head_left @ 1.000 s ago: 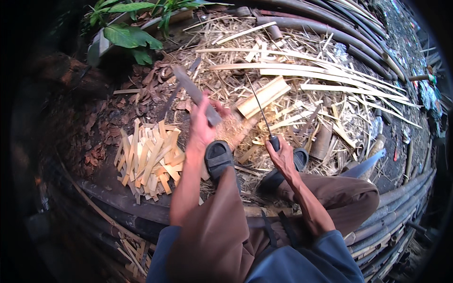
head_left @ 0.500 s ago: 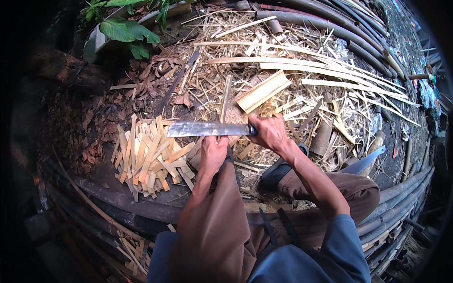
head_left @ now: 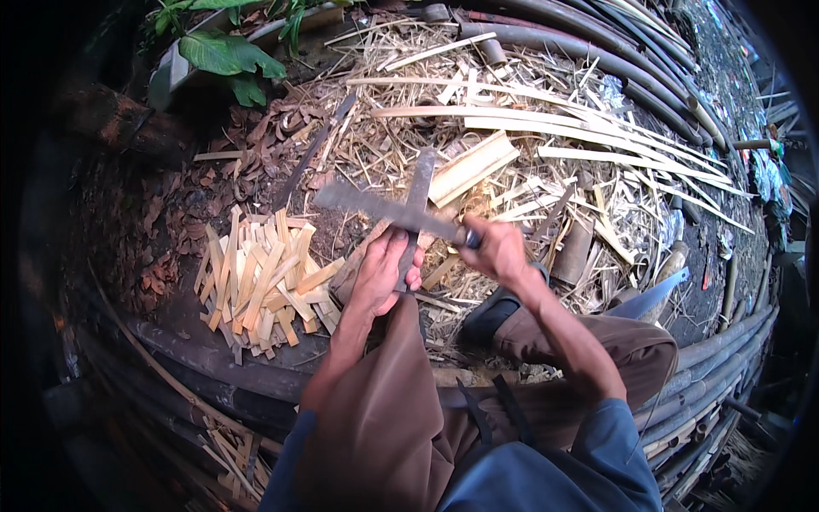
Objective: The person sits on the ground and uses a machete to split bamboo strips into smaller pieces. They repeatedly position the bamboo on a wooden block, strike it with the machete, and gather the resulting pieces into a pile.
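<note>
My left hand (head_left: 376,275) is closed round the lower part of a bamboo strip (head_left: 421,177), which points away from me with a dull grey-brown face showing. In my right hand (head_left: 500,252) is the dark handle of a machete (head_left: 363,205). Its broad blade, smeared by motion, points left and slightly away from me. The blade crosses the strip just beyond my left fingers; whether it touches is hard to tell. Beyond my hands lies a split bamboo length (head_left: 472,171), its pale side up.
A heap of short bamboo slats (head_left: 260,282) lies at left. Long pale strips (head_left: 589,128) stretch across shavings at the far right. A handsaw (head_left: 653,296) rests by my right knee. Dark bamboo poles (head_left: 222,363) run along the near side; a leafy plant (head_left: 226,55) grows far left.
The strip now shows its grey face instead of a pale one. The machete has tilted, its tip farther away and its handle nearer me. My left hand has shifted slightly.
</note>
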A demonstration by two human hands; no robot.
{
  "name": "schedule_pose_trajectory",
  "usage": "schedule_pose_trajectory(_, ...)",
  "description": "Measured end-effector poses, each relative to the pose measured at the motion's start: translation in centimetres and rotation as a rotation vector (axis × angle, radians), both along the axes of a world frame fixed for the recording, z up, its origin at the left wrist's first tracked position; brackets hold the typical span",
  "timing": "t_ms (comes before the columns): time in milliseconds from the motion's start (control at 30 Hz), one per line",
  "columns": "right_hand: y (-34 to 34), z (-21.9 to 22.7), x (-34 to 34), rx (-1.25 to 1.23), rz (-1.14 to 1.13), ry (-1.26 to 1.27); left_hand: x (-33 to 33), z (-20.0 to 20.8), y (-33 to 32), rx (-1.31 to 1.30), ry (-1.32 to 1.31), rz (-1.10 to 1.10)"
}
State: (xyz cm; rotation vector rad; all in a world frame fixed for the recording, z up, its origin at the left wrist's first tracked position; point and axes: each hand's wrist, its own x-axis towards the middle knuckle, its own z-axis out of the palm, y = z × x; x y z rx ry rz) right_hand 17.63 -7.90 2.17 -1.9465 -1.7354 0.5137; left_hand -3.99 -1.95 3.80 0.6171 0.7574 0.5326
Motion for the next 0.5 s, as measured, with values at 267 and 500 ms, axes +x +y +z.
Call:
schedule_pose_trajectory(267, 2.5, -1.7, 9.6, -0.171, -0.474, 0.002, -2.7, 4.1, -2.1, -0.112, -0.063, -0.145)
schedule_pose_trajectory(500, 4.1, 3.4, 2.4, 0.053, 0.000, 0.182, -2.5, 0.0, 2.1, -0.354, -0.192, -0.396)
